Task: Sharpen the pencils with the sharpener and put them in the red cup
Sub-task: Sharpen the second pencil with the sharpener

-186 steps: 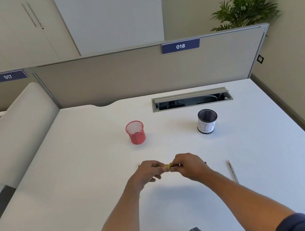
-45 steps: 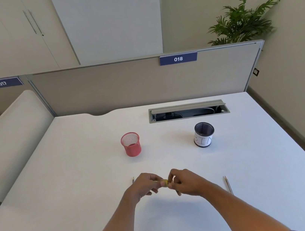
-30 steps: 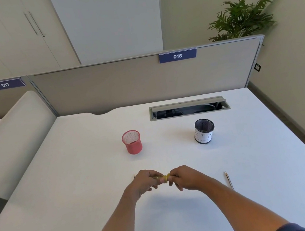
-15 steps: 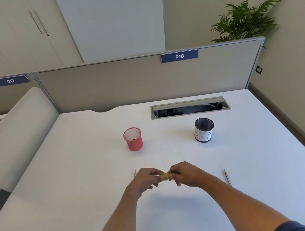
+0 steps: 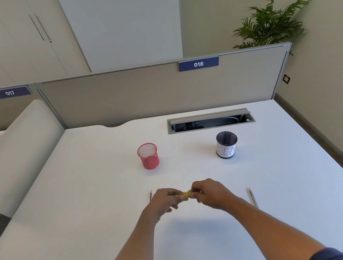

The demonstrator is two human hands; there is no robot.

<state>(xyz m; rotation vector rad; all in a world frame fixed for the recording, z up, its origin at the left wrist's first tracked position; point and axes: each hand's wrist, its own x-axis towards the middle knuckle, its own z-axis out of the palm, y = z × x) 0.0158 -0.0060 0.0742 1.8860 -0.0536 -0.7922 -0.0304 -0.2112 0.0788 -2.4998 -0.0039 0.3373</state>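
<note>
My left hand (image 5: 165, 201) pinches a pencil (image 5: 178, 194), of which only a short yellowish stretch shows. Its end sits in a small yellow sharpener (image 5: 189, 192) that the fingers of my right hand (image 5: 212, 192) grip. Both hands meet low over the white desk (image 5: 89, 207), near its front middle. The red mesh cup (image 5: 149, 157) stands upright behind them, slightly left. A second pencil (image 5: 252, 197) lies on the desk right of my right wrist. A thin pencil end (image 5: 151, 195) pokes out just left of my left hand; the rest of it is hidden.
A black mesh cup with a white paper label (image 5: 225, 146) stands right of the red one. Behind both is an open cable slot (image 5: 210, 121) and a grey partition (image 5: 139, 94). A white curved panel (image 5: 15, 151) rises along the desk's left side.
Both hands stay joined at the sharpener in the same spot, with only small shifts of the fingers. The cups and the loose pencil have not moved; my view wobbles slightly.
</note>
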